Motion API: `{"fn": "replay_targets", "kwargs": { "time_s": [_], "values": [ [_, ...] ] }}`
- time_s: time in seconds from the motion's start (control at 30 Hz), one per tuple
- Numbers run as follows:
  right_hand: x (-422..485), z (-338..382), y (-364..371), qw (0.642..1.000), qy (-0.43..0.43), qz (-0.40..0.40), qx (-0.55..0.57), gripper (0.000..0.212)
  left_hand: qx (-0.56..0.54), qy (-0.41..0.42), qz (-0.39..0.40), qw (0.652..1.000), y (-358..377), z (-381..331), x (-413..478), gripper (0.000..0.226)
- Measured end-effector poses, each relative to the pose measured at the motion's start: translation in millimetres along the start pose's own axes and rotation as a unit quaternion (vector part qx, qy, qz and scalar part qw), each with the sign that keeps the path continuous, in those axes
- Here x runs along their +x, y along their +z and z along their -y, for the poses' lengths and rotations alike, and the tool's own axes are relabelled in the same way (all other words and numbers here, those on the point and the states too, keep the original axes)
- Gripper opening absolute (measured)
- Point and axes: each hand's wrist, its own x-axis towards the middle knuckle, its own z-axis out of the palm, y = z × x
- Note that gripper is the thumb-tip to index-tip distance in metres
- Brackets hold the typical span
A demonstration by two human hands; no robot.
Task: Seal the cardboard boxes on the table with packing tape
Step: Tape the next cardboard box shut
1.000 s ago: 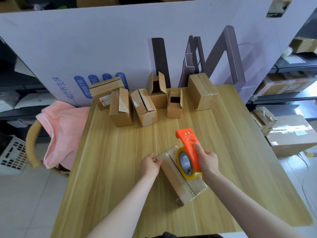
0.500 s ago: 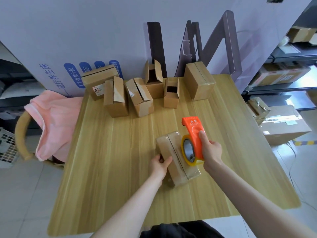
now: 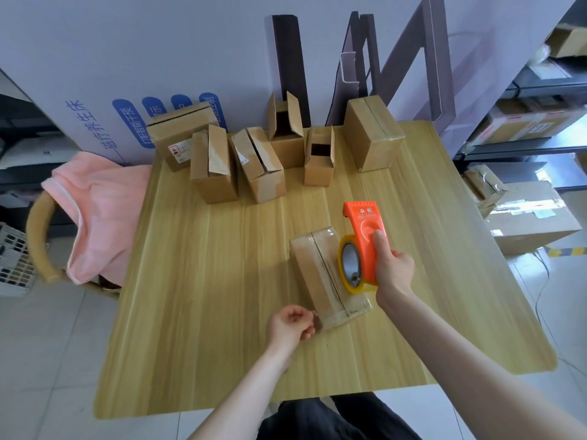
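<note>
A small cardboard box [image 3: 320,274] covered in clear tape lies on the wooden table [image 3: 206,281], with its long seam facing up. My right hand [image 3: 394,271] grips an orange tape dispenser [image 3: 365,233] with a yellowish roll, held over the box's right side. My left hand [image 3: 290,325] has curled fingers that pinch the box's near left corner. Several more cardboard boxes stand in a row at the table's back: closed ones [image 3: 212,166] on the left, two with open flaps [image 3: 317,160] in the middle, and a larger closed one [image 3: 371,131] on the right.
A large white printed board [image 3: 158,58] stands upright behind the table. A chair draped with a pink cloth [image 3: 95,211] sits at the left, beside a white basket [image 3: 12,262]. Shelves and a big carton [image 3: 533,217] fill the right side.
My left hand slid from the box's left side down to its near corner. The dispenser and my right hand shifted slightly along the box. The camera tilted, so the scene sits lower.
</note>
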Motion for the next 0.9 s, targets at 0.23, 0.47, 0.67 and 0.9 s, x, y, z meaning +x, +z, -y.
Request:
{"fn": "replay_targets", "kwargs": {
  "time_s": [0.23,0.47,0.67,0.9],
  "values": [
    [0.0,0.8,1.5,1.000,0.000,0.006,0.008,0.047,-0.048,-0.045,0.034,0.997,-2.8,3.7,1.5,0.020],
    [0.4,1.6,0.1,1.000,0.001,0.002,0.015,0.046,-0.076,-0.054,-0.022,0.995,8.1,8.6,14.4,0.015],
    [-0.9,1.8,1.1,1.000,-0.006,0.002,0.018,0.046,-0.047,-0.006,-0.070,0.996,9.3,9.0,13.6,0.014],
    [-2.0,-1.1,5.1,1.000,-0.018,0.001,0.009,0.047,0.103,0.108,-0.033,0.988,42.3,-1.8,-7.6,0.033]
  ]
}}
